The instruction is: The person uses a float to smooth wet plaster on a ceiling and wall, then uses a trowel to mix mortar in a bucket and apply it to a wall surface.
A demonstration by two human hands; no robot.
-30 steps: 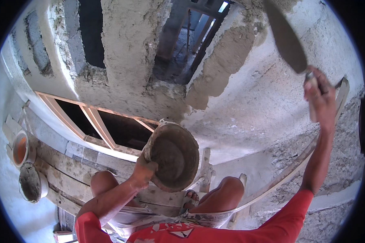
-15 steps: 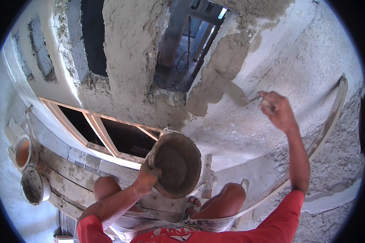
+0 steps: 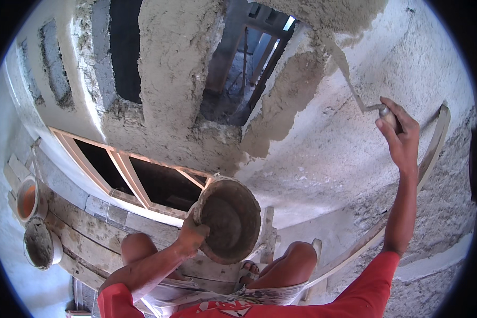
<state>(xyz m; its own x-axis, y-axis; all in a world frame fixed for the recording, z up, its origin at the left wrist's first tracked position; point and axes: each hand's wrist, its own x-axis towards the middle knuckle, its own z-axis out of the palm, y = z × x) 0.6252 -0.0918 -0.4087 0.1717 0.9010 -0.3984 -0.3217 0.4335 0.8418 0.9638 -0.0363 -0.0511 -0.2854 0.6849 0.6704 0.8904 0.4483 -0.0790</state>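
My left hand (image 3: 192, 236) grips the rim of a round, mortar-caked bucket (image 3: 229, 220), tilted so that its inside faces me. Only a grey coating shows on its walls and bottom. My right hand (image 3: 402, 135) is closed round the handle of a pointing trowel (image 3: 350, 79), raised at the right. The blade lies along the wall, its far end at the upper edge of the damp mortar band (image 3: 289, 87) beside the window opening. Paler, dry plaster (image 3: 392, 58) covers the wall to the right of that band.
Wooden planks (image 3: 85, 228) run beneath me, with an orange-lined bucket (image 3: 27, 199) and a mortar-crusted bucket (image 3: 41, 244) at the left. A wooden frame (image 3: 124, 169) stands below the wall openings. A long curved-looking wooden strip (image 3: 434, 143) leans at the right.
My right hand has moved up and to the right, carrying the trowel from the lower mortar edge to higher on the wall. The left hand and its bucket have barely shifted.
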